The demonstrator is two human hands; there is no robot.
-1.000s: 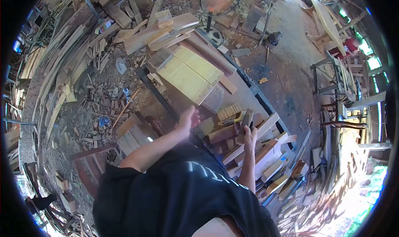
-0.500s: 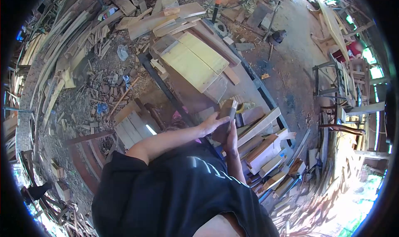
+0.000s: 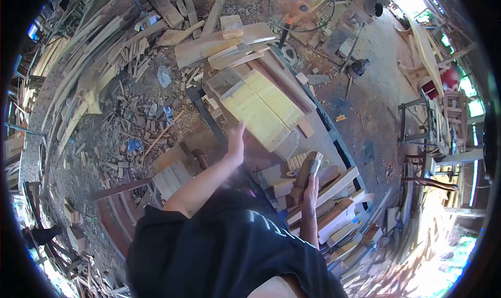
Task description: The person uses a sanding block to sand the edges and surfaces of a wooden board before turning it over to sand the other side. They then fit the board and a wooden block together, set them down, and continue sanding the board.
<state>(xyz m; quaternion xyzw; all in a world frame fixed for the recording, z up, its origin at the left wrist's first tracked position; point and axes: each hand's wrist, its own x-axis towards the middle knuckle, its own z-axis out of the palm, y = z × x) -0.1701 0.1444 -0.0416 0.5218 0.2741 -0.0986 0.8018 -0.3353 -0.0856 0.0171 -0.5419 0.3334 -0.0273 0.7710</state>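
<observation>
My left hand (image 3: 236, 145) is raised with its fingers stretched out. It holds nothing and overlaps the near left edge of a pale yellow wooden panel (image 3: 261, 110) lying on the workbench. My right hand (image 3: 310, 192) grips a brown wooden block (image 3: 302, 179) along its right side. The block stands tilted above the front part of the bench, its paler faces toward the right. Behind it lies a ridged, light-coloured piece (image 3: 296, 161), partly covered by the block.
Cut boards (image 3: 339, 214) are stacked at the bench's right front. More planks (image 3: 224, 47) lie at its far end, near a round fan (image 3: 302, 8). Wood scraps (image 3: 151, 110) litter the ground to the left. A metal frame (image 3: 412, 123) stands at right.
My left hand has let go of the wooden block and moved left toward the yellow panel. My right hand has shifted slightly right and down with the block. The view has shifted too.
</observation>
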